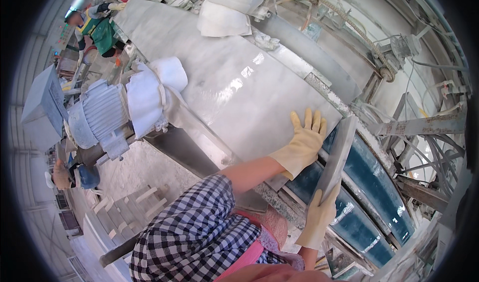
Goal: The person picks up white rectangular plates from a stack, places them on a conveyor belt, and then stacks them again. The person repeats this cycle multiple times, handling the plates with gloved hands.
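A fisheye view looks down on a stone-cutting workshop. At the far left, a grey box-shaped housing [44, 105] sits beside a ribbed grey electric motor [99, 116], whose end is wrapped in white cloth [149, 95]. In the upper left corner, another person in a green vest [97, 28] bends over work, well apart from the wearer.

Across the middle runs a long, pale grey polished stone slab [224, 82], wet and glossy, lying on the machine bed. A white bundle [224, 12] rests at its far end. At the bottom centre, the wearer's checked sleeve [194, 232] leads up a bare forearm to the left hand [302, 144], in a yellowish glove. Its grip is open: the fingers are spread flat and the palm presses on the near right corner of the slab.

Just right of it, a narrow grey stone strip [337, 157] stands tilted on edge. The right hand [319, 217], also gloved, has its grip closed around the strip's lower end. Beneath lie dark blue wet rollers [369, 177], and rusty metal framing [419, 127] fills the far right.
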A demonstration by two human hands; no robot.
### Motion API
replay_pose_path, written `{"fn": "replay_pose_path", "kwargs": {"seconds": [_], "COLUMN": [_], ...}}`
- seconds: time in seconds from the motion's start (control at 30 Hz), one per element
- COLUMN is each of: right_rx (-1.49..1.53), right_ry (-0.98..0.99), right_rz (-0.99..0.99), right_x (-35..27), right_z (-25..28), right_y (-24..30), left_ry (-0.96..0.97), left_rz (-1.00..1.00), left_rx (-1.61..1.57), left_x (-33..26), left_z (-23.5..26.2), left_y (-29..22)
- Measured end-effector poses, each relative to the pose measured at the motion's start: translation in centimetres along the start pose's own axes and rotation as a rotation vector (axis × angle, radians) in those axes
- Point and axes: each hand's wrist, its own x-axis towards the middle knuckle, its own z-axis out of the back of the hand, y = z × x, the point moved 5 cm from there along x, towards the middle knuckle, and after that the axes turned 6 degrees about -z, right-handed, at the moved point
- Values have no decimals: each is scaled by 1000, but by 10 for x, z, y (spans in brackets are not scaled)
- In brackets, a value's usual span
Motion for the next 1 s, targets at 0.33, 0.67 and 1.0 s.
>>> {"fn": "replay_pose_path", "kwargs": {"seconds": [0.33, 0.67, 1.0], "right_rx": [-65, -24, 123], "right_ry": [-55, -121, -157], "right_rz": [41, 134, 268], "right_x": [4, 15, 8], "right_z": [-2, -6, 3], "right_y": [-10, -19, -10], "left_ry": [-76, -66, -342], "left_rz": [16, -452, 0], "left_rx": [-26, 216, -1131], "left_x": [-5, -50, -68], "left_z": [1, 44, 25], "left_y": [-11, 13, -32]}}
